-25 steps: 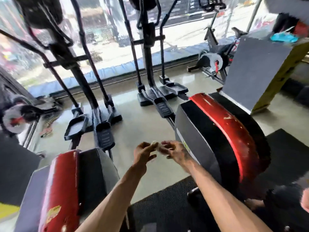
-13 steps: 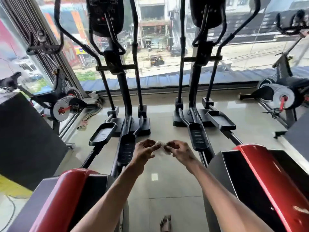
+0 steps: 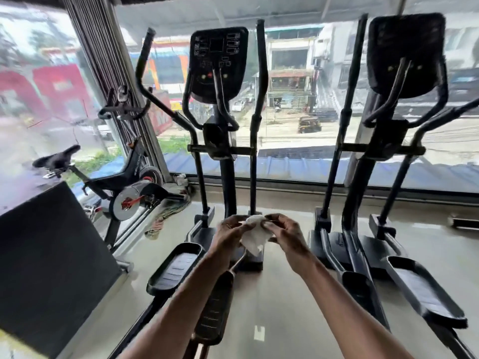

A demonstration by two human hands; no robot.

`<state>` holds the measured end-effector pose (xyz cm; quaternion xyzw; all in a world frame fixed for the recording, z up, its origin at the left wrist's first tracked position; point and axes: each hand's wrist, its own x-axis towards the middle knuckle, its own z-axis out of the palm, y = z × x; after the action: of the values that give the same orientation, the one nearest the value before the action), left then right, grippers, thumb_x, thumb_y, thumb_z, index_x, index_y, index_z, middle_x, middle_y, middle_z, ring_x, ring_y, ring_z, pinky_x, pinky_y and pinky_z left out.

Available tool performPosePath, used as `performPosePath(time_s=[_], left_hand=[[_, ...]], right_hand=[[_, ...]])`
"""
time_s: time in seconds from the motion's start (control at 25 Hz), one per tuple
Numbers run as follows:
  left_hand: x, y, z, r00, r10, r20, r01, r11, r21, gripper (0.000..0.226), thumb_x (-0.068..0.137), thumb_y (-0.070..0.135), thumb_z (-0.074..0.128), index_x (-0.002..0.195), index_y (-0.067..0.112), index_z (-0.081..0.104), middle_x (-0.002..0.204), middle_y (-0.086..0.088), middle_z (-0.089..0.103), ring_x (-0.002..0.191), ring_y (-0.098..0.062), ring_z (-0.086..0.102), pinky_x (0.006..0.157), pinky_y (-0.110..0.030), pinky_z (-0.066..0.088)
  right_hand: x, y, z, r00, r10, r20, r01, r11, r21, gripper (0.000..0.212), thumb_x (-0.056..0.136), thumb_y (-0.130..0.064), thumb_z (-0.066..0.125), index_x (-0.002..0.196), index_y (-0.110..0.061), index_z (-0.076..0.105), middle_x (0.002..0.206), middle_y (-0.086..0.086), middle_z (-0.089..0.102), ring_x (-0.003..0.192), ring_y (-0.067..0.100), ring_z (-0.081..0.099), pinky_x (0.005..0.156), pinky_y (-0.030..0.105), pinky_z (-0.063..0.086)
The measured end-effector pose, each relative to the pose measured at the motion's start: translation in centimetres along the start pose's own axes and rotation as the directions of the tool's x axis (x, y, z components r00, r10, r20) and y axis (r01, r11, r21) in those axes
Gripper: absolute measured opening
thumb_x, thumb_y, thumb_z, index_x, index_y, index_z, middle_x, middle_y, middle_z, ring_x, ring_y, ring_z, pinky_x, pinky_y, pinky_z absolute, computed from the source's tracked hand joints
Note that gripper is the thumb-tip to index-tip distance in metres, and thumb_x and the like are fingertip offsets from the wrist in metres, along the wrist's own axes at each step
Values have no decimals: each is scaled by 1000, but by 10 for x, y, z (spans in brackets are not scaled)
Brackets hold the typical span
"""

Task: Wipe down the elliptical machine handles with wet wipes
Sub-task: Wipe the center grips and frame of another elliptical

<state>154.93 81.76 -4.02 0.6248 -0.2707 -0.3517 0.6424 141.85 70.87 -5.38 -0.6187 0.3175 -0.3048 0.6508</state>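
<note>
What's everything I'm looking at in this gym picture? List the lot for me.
wet wipe: one, white, crumpled, between both hands.
centre elliptical: one, black, straight ahead, facing the glass.
right elliptical: one, black, beside it on the right.
exercise bike: one, black with a silver flywheel, far left by the glass.
dark panel: one, black, lower left.
window: one, clear, across the far wall, street beyond.
floor: one, pale and glossy, under the machines.
left hand: one, pinches the wipe's left side.
right hand: one, pinches its right side.
</note>
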Motion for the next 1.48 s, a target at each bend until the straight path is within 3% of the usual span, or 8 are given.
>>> performPosePath(time_s=[0.36, 0.48, 0.68, 0.88, 1.0, 1.12, 1.24, 1.48], left_hand=[[228, 59, -14, 964, 120, -235, -128, 992, -20, 7, 88, 18, 80, 90, 20, 73, 81, -1, 77, 69, -22, 66, 57, -30, 51], [283, 78, -25, 936, 167, -311, -179, 984, -9, 27, 76, 32, 82, 100, 24, 74, 96, -8, 78, 83, -28, 72, 69, -47, 59], [365, 101, -39, 919, 200, -339, -226, 973, -39, 14, 89, 12, 79, 100, 10, 72, 77, 1, 78, 69, -12, 71, 63, -32, 58], [452, 110, -67, 942, 224, -251, -240, 970, -33, 24, 73, 28, 81, 96, 21, 79, 88, -2, 79, 77, -13, 69, 67, -32, 55], [494, 123, -81, 946, 236, -223, -248, 968, -25, 22, 86, 12, 79, 106, 20, 80, 92, -4, 78, 78, -12, 69, 62, -21, 54], [532, 141, -95, 962, 235, -142, -237, 971, 0, 34, 92, 0, 70, 121, 17, 72, 97, -1, 79, 83, -7, 72, 67, -19, 55], [568, 153, -106, 956, 258, -136, -263, 964, -21, 33, 85, 6, 78, 115, 20, 77, 106, -9, 79, 95, -22, 72, 83, -36, 58], [610, 178, -112, 931, 339, -133, -316, 934, 167, 19, 84, 18, 83, 104, 16, 80, 91, -14, 76, 81, -18, 68, 68, -32, 53]], right_hand=[[256, -55, 29, 980, -138, 141, 126, 988, 86, 30, 96, -27, 74, 124, -32, 64, 105, -16, 74, 96, 3, 69, 76, 27, 56], [332, -63, 47, 977, -199, 82, 200, 980, -8, 20, 91, -30, 80, 108, -36, 71, 112, 0, 75, 101, 16, 72, 82, 38, 61], [427, -73, 71, 969, -239, 55, 238, 971, 17, 11, 92, -21, 79, 97, -28, 71, 102, 4, 78, 89, 17, 73, 68, 32, 59], [513, -83, 93, 957, -291, 3, 290, 954, -74, 10, 94, -29, 76, 84, -32, 73, 88, -12, 77, 84, 10, 73, 73, 38, 61], [546, -97, 97, 905, -402, 136, 422, 888, -184, 15, 85, -53, 75, 91, -40, 76, 118, -19, 68, 98, 7, 71, 77, 39, 63], [574, -108, 98, 793, -520, 316, 606, 726, -326, 23, 83, -45, 84, 104, -37, 79, 141, -19, 52, 120, 1, 60, 84, 25, 58], [607, -117, 104, 764, -577, 289, 645, 656, -392, 12, 87, -30, 83, 98, -31, 81, 121, -22, 65, 116, -1, 61, 91, 24, 50], [666, -131, 111, 796, -524, 303, 595, 772, -226, 12, 96, -21, 73, 96, -33, 74, 92, -15, 77, 94, 0, 71, 84, 28, 55]])
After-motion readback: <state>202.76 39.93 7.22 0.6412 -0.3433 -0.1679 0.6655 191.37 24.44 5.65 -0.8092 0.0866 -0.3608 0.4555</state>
